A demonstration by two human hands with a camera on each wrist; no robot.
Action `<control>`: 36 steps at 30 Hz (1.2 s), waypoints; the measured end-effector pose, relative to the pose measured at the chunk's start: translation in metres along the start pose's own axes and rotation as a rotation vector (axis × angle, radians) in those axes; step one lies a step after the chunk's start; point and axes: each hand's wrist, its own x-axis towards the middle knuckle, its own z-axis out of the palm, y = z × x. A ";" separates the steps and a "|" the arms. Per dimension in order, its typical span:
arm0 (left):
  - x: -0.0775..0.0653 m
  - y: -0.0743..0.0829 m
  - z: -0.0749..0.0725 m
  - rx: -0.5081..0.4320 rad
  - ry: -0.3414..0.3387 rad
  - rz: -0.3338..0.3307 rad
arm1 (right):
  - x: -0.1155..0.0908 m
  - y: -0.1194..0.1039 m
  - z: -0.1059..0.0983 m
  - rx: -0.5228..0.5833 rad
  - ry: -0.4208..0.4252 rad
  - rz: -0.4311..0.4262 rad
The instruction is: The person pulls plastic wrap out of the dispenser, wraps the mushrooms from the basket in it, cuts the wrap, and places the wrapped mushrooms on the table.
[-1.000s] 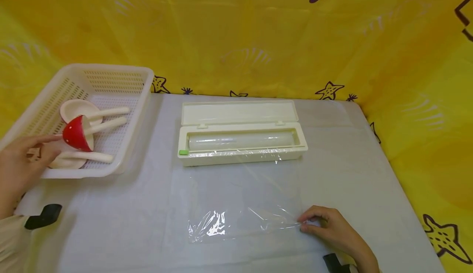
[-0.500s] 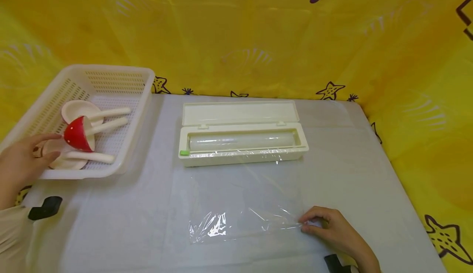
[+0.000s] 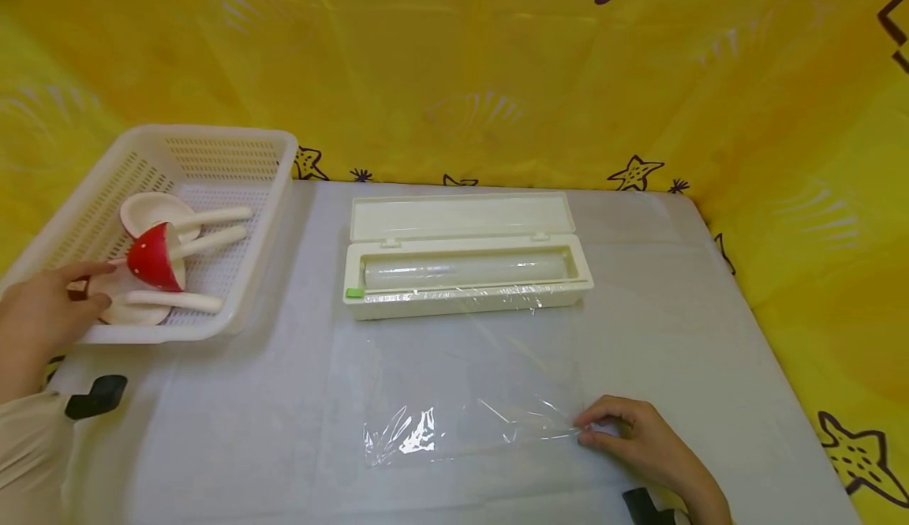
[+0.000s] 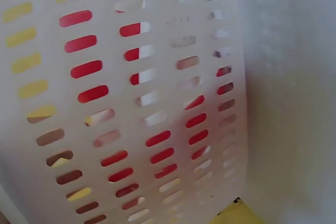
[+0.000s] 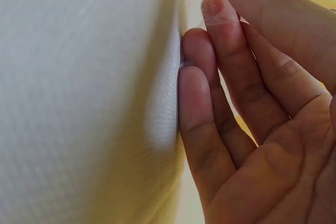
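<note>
left of the right hand (image 3: 642, 440), which pinches its near corner, clear film (image 3: 472, 399) lies drawn out, seemingly uncut, while red ladle (image 3: 152, 260) and spoons (image 3: 186, 301) sit in the basket (image 3: 257, 249) by the left hand (image 3: 46, 312), its grip unclear.

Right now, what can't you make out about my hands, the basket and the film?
Head view: whether the left hand grips anything; the hand itself hides that.
Left wrist view: full shapes of the red items, hidden by the basket wall.
Head view: the outline of the film, fading into the cloth.
Right wrist view: the rest of the right hand, past the frame edge.
</note>
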 end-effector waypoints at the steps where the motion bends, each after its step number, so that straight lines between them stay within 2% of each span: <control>1: -0.001 0.001 0.000 -0.013 0.008 -0.010 | 0.000 0.000 0.000 -0.001 -0.002 0.001; 5: -0.006 0.003 0.003 -0.059 0.114 0.005 | 0.000 0.000 0.000 0.005 -0.007 0.003; 9: -0.008 0.005 0.006 -0.144 0.332 0.063 | 0.001 0.000 0.000 0.010 -0.008 -0.004; 12: -0.007 0.007 0.007 -0.229 0.453 0.048 | 0.001 0.000 -0.001 0.009 -0.008 -0.007; 16: -0.006 0.005 0.006 -0.284 0.532 0.013 | 0.002 0.000 -0.001 0.006 -0.012 -0.004; 22: -0.003 -0.001 0.007 -0.280 0.695 0.078 | 0.002 0.000 -0.001 -0.002 -0.013 -0.008; 25: -0.009 0.007 0.003 -0.291 0.711 0.097 | 0.002 0.000 -0.001 -0.002 -0.011 -0.011; 28: -0.022 0.028 -0.004 -0.290 0.669 0.094 | 0.002 0.000 -0.001 -0.002 -0.008 -0.008; 33: -0.042 0.061 -0.016 -0.270 0.570 0.054 | 0.001 -0.001 0.000 -0.008 -0.001 0.003; 36: -0.050 0.075 -0.020 -0.290 0.571 0.066 | 0.000 -0.001 0.001 -0.007 0.005 0.000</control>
